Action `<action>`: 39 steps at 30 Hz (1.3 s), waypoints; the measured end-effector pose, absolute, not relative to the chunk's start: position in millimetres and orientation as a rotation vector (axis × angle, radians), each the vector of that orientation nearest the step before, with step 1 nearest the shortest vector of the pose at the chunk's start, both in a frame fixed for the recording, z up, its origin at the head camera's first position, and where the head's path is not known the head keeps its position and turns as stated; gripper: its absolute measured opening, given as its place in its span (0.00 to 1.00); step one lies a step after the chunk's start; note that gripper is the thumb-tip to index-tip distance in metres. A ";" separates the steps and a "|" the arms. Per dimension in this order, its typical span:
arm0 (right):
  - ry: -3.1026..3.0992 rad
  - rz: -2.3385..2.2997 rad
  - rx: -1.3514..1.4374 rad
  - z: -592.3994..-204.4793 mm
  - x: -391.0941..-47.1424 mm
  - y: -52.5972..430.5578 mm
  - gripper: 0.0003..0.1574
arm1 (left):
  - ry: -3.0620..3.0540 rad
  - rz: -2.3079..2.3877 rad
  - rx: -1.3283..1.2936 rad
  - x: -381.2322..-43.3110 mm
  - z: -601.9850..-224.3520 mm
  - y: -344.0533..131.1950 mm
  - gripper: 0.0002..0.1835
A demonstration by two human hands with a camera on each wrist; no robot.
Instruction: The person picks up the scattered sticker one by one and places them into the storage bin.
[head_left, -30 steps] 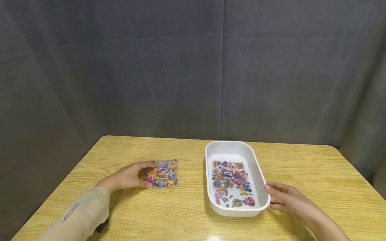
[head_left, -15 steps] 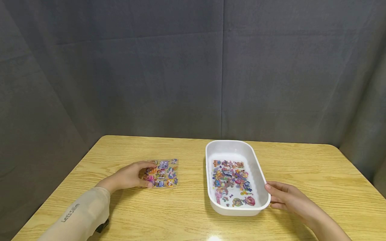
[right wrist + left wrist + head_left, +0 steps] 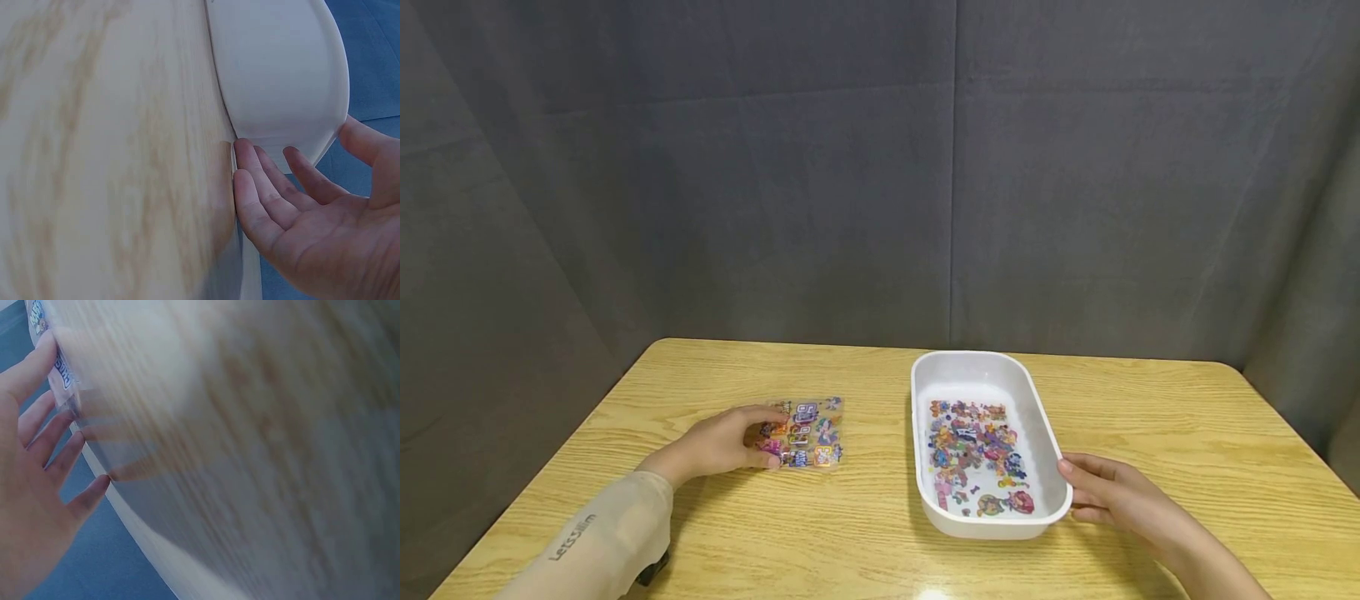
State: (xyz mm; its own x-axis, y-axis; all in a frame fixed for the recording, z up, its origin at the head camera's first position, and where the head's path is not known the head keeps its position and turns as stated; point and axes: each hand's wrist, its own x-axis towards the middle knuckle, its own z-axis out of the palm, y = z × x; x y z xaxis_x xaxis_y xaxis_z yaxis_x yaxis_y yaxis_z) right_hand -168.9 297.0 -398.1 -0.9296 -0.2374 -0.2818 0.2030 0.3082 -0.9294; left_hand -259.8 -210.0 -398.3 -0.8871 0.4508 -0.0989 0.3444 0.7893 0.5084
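Note:
On the left of the table, my left hand [image 3: 718,442] rests at the near side of a flat clear plastic packet [image 3: 814,433] with colourful printed letters and cartoon figures. In the left wrist view, the thumb touches the packet [image 3: 64,374] while the spread fingers of the left hand [image 3: 37,469] meet the tabletop. A white rectangular tray [image 3: 985,529] stands right of centre, with colourful cartoon stickers [image 3: 973,450] across its floor. My right hand [image 3: 1120,496] is at its near right corner, thumb on the rim. In the right wrist view, loosely bent fingers [image 3: 265,194] lie beside the tray [image 3: 281,69].
The light wooden table [image 3: 865,542] reaches back to a dark grey curtain [image 3: 820,208]. A small black object [image 3: 652,569] shows partly beneath the left sleeve [image 3: 598,533]. Bare tabletop separates the packet and the tray.

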 end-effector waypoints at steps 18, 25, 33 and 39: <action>2.225 -1.635 -0.026 -397.3 -167.9 297.1 0.44 | 2.796 0.674 0.631 -258.2 -399.8 -213.1 0.32; 2.220 -1.636 -0.039 -397.3 -168.1 297.3 0.44 | 2.767 0.722 0.609 -256.5 -397.8 -212.4 0.25; 2.233 -1.625 -0.015 -396.5 -168.2 296.6 0.44 | 2.820 0.682 0.626 -256.6 -398.3 -211.1 0.19; 2.237 -1.627 0.015 -395.8 -168.0 295.3 0.44 | 2.880 0.665 0.629 -258.4 -399.9 -209.8 0.17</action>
State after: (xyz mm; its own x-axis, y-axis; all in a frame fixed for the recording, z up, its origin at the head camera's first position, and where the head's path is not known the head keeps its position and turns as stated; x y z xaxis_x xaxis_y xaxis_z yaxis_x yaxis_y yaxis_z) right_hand -168.0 295.3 -395.8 -0.9302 -0.2074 -0.3029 0.2242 0.3322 -0.9162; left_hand -258.4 -209.8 -399.9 -0.9065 0.4216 -0.0222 0.3693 0.8173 0.4424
